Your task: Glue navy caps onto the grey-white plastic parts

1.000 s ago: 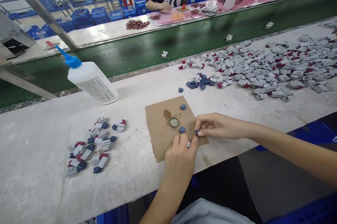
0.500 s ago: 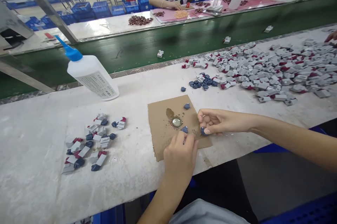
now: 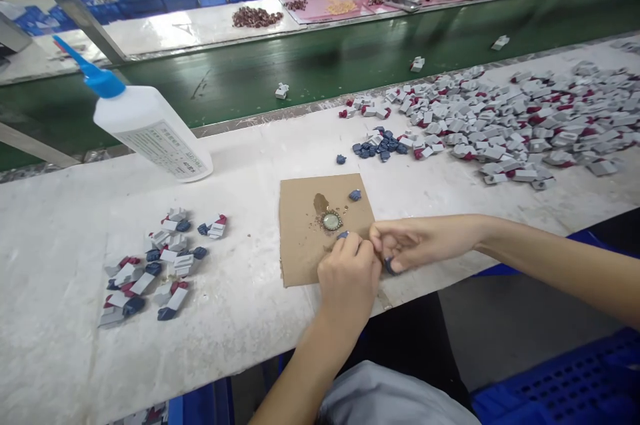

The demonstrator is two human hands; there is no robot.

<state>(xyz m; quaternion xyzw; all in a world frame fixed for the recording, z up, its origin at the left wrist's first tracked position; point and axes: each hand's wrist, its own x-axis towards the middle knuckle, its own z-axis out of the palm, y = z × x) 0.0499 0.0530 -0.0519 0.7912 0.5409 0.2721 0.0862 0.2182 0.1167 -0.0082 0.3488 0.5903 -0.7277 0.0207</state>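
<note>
My left hand (image 3: pixel 349 277) rests on the near edge of a brown cardboard square (image 3: pixel 305 235), fingers curled shut; what they pinch is hidden. My right hand (image 3: pixel 415 244) meets it fingertip to fingertip and is closed on a small dark blue piece (image 3: pixel 389 266). A metal bottle cap (image 3: pixel 331 220) holding liquid sits on the cardboard just beyond my left knuckles, beside a wet stain. Another blue piece (image 3: pixel 355 195) lies at the cardboard's far right corner.
A white glue bottle (image 3: pixel 150 130) with a blue nozzle lies at the left. Assembled grey, blue and red parts (image 3: pixel 160 265) sit at the near left. Loose blue pieces (image 3: pixel 380 146) and a large grey-red heap (image 3: pixel 515 128) spread to the right. Beyond the green conveyor (image 3: pixel 310 72), other people work.
Both hands drew closer to the table's near edge and to each other. My right hand carried the blue piece down past the cardboard's corner. The view shifted slightly left.
</note>
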